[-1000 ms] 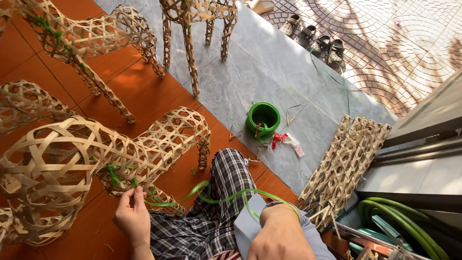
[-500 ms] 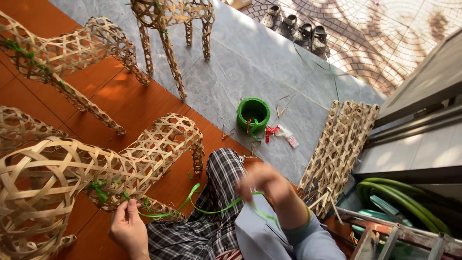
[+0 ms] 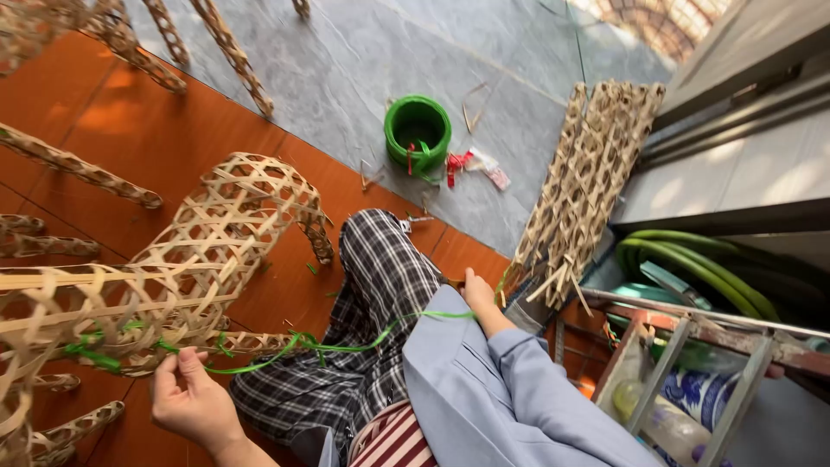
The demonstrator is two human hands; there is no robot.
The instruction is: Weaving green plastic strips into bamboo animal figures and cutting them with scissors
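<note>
Head view looks down on a woven bamboo frame lying on the orange floor, its long axis running from lower left up toward the green strip coil. Left hand sits at the frame's near end, fingers pinched together on a green strip. That strip stretches away from the frame across the checked trouser leg to the right hand, whose fingers are closed on it. Beyond the frame, the grey tiles lie open; past the right hand, a woven bamboo panel leans close by.
</note>
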